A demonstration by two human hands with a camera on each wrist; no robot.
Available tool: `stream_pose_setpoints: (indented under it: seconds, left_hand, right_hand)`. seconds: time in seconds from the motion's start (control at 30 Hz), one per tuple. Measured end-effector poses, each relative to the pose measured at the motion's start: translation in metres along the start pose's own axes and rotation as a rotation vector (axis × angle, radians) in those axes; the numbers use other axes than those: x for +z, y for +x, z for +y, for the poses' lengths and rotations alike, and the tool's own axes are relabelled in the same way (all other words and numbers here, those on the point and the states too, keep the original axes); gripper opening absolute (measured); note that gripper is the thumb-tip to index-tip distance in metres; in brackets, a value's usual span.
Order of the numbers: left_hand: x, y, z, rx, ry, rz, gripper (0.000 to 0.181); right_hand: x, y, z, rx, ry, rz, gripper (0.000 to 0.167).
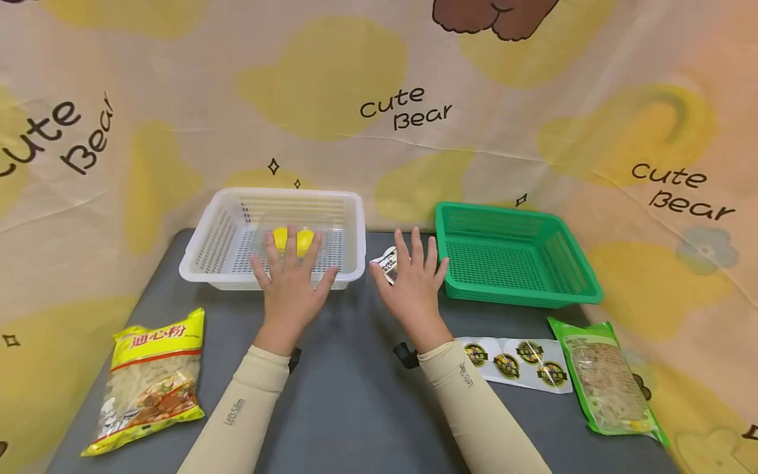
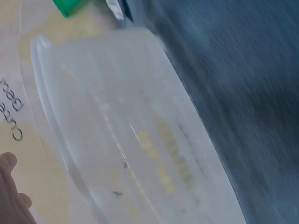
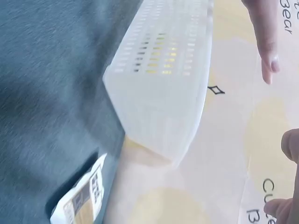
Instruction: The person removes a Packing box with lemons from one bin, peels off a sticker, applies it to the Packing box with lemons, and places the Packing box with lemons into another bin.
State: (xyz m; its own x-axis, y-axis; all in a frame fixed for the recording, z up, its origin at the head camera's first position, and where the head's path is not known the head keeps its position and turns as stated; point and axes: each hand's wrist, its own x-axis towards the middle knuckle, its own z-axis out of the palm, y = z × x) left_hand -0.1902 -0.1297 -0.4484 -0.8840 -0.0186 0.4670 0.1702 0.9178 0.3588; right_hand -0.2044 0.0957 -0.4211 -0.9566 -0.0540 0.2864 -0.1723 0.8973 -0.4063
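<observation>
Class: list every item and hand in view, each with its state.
White basket, upright
Clear container, inside white basket, yellow contents showing
Green basket, upright
Yellow packet, lying down, filled
Green-edged packet, lying down, filled
Sticker sheet, lying flat
Small printed item, partly hidden in the head view
Left hand, fingers spread, holding nothing
Right hand, fingers spread, holding nothing
</observation>
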Motion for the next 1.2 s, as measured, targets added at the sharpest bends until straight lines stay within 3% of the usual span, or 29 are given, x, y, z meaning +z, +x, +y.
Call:
stream_pose_setpoints:
  seconds: [0.27, 0.4, 0.57, 0.7, 0.93, 1.2]
  left_hand:
    - [-0.019, -0.004, -0.041, -0.066, 0.011, -0.002, 0.074]
    - [-0.03, -0.003, -0.067, -0.141, 0.045, -0.037, 0.076]
    - [-0.045, 0.006, -0.099, -0.244, 0.092, -0.084, 0.08]
    - [-0.054, 0.014, -0.12, -0.266, 0.098, -0.097, 0.082]
    - [-0.052, 0.021, -0.142, -0.249, 0.095, -0.142, 0.085]
    - [-0.05, 0.024, -0.144, -0.284, 0.071, -0.224, 0.09]
  right_hand:
    - [0.014, 0.016, -0.027, -0.054, 0.028, -0.065, 0.08]
    - [0.024, 0.022, -0.042, -0.085, 0.021, -0.1, 0.08]
    - [0.036, 0.029, -0.061, -0.11, 0.049, -0.131, 0.076]
    - [0.045, 0.035, -0.077, -0.137, 0.081, -0.149, 0.074]
    - [0.063, 0.048, -0.098, -0.157, 0.13, -0.21, 0.075]
    - [0.094, 0.081, -0.106, -0.057, 0.274, -0.4, 0.076]
